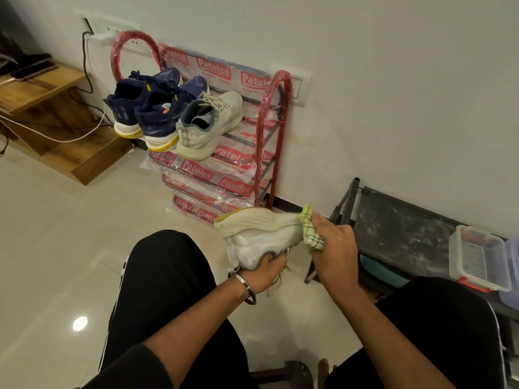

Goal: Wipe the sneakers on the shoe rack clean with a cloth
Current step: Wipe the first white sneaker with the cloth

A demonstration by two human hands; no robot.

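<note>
My left hand (264,272) grips a white sneaker (261,237) at its opening, sole turned up and toe pointing right, in front of my knees. My right hand (334,248) holds a bunched yellow-green cloth (311,231) pressed against the sneaker's toe end. A red shoe rack (273,130) wrapped in printed plastic stands against the wall. On its top shelf sit two navy sneakers (146,108) with yellow-edged soles and, to their right, the other white sneaker (209,124), heels toward me.
A low dark bench (398,228) stands at the right by the wall, with a clear plastic box (477,259) on it. A wooden cabinet (56,119) with cables and a wall charger (101,37) is at the left. My legs in black trousers fill the foreground on a glossy tiled floor.
</note>
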